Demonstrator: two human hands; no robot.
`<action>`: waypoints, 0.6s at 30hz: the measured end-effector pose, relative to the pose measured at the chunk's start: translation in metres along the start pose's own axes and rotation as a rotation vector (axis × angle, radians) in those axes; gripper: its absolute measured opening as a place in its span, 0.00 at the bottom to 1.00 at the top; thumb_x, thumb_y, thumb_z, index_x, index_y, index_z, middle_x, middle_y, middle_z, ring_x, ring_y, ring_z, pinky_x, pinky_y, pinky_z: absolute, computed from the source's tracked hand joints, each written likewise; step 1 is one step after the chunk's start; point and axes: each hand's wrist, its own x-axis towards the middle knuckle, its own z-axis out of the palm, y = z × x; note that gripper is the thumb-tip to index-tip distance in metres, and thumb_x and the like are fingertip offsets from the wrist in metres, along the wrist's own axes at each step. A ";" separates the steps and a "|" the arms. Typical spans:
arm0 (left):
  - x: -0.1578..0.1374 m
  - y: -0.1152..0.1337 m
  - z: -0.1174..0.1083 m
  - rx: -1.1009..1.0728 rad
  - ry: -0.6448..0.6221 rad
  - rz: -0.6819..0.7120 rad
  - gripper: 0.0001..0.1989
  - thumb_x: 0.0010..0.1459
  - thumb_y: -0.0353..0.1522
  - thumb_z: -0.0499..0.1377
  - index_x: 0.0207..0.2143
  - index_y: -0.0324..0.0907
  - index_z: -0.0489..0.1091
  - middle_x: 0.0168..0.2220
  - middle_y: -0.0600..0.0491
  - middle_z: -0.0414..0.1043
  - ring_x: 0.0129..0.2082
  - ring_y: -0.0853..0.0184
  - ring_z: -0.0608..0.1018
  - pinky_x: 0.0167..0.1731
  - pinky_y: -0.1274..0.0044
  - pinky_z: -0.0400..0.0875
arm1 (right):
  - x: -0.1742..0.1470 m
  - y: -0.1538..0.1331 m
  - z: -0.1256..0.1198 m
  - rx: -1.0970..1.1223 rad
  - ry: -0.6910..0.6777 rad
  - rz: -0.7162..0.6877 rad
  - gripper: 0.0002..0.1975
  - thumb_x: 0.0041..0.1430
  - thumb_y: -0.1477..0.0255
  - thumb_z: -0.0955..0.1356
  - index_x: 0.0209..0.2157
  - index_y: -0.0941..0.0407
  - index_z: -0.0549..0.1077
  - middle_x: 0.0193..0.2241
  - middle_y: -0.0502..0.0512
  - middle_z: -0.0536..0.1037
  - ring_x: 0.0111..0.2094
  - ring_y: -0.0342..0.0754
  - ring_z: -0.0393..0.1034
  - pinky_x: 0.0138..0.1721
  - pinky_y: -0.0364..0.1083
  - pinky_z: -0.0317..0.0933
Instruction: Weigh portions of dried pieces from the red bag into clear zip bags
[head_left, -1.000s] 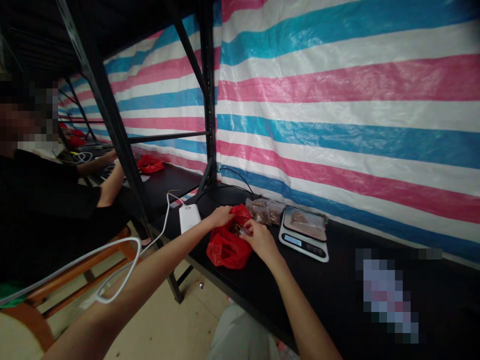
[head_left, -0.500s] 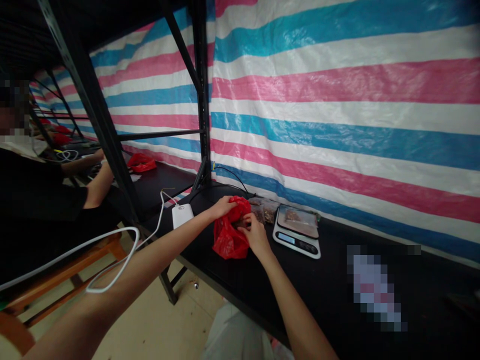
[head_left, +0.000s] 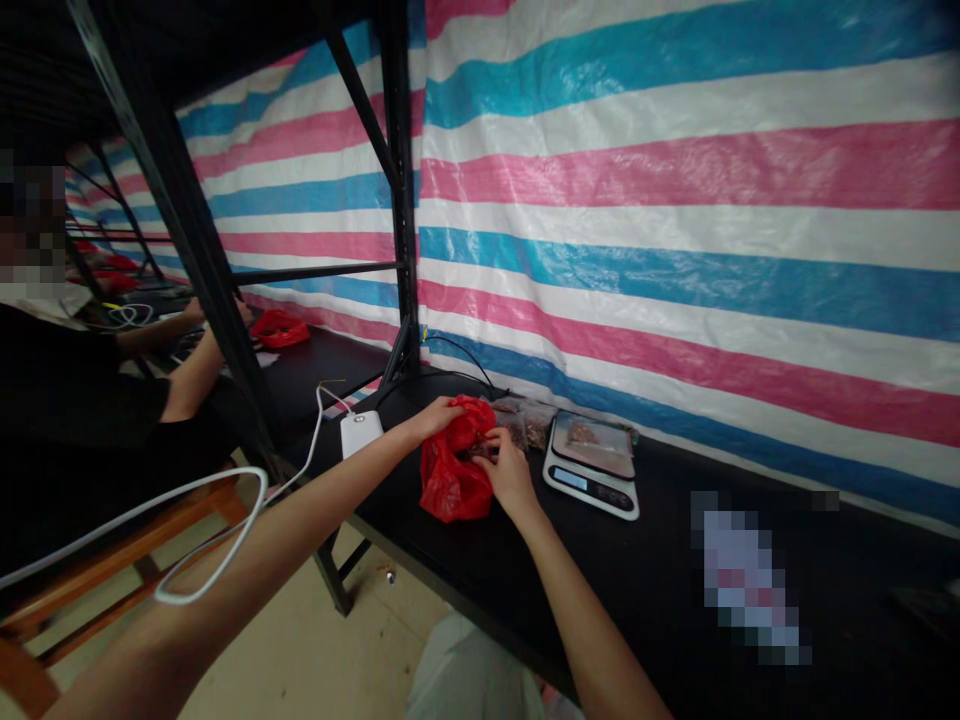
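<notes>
Closest to us is the near edge of the black counter (head_left: 499, 575), and just in from it, toward the counter's left end, sits the red bag (head_left: 456, 490), mouth up, rim all crumpled. Our right hand (head_left: 508, 465) is at the right side of that mouth, fingers curled in. Might be pinching something small, but honestly we can't tell. Our left hand (head_left: 439, 417) is a bit further in, gripping the rim on the other side.

If we want this to go smoothly, we'd give the left hand the boring job: pull the rim outward and slightly up so the plastic doesn't flop over the right hand's fingers. Small pinches probably beat big grabs, since a thin bag like this likely snags and tips. We'd also work over its middle, so anything dropped falls back in instead of rolling off the near edge.

Past that, the white scale (head_left: 591, 493) lies right of the bag, closer to the far edge, with a clear packet (head_left: 589, 437) on its pan, so best not bump it. The white device (head_left: 361, 433) sits by the counter's left end; its cable (head_left: 319, 430) runs past our left arm (head_left: 300, 525), so easy there. More packets (head_left: 535, 425) line the far edge, against the striped sheet (head_left: 675, 250).
</notes>
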 end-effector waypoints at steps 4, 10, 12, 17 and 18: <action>0.004 -0.006 -0.003 0.009 0.027 -0.043 0.06 0.47 0.29 0.58 0.27 0.34 0.71 0.22 0.52 0.73 0.22 0.68 0.73 0.28 0.77 0.66 | 0.001 0.004 0.004 0.005 0.007 0.012 0.19 0.43 0.78 0.67 0.40 0.54 0.64 0.35 0.52 0.73 0.35 0.49 0.71 0.37 0.48 0.63; -0.004 0.001 -0.001 0.034 -0.009 0.010 0.08 0.46 0.29 0.57 0.30 0.34 0.72 0.22 0.52 0.73 0.24 0.68 0.73 0.29 0.78 0.65 | 0.004 0.010 0.006 -0.021 0.034 0.001 0.18 0.43 0.78 0.68 0.40 0.55 0.69 0.39 0.56 0.74 0.38 0.50 0.70 0.40 0.49 0.64; -0.008 0.006 -0.002 0.058 -0.068 0.027 0.09 0.45 0.28 0.57 0.30 0.34 0.73 0.24 0.52 0.74 0.26 0.68 0.73 0.31 0.78 0.66 | 0.005 0.012 0.006 -0.019 0.044 -0.002 0.18 0.43 0.78 0.68 0.39 0.55 0.70 0.39 0.55 0.74 0.38 0.50 0.71 0.40 0.49 0.64; -0.008 0.006 -0.008 0.117 -0.066 0.076 0.11 0.44 0.28 0.56 0.32 0.34 0.73 0.27 0.51 0.75 0.28 0.67 0.74 0.34 0.76 0.66 | 0.006 0.016 0.007 0.031 0.043 -0.006 0.17 0.42 0.78 0.68 0.38 0.54 0.71 0.37 0.53 0.75 0.36 0.49 0.71 0.39 0.50 0.65; -0.006 0.004 -0.009 0.112 -0.031 0.077 0.11 0.44 0.28 0.56 0.32 0.35 0.73 0.27 0.51 0.75 0.28 0.66 0.74 0.34 0.76 0.66 | 0.005 0.016 0.007 0.049 0.039 -0.008 0.17 0.42 0.77 0.68 0.38 0.54 0.71 0.37 0.53 0.75 0.36 0.50 0.71 0.40 0.50 0.65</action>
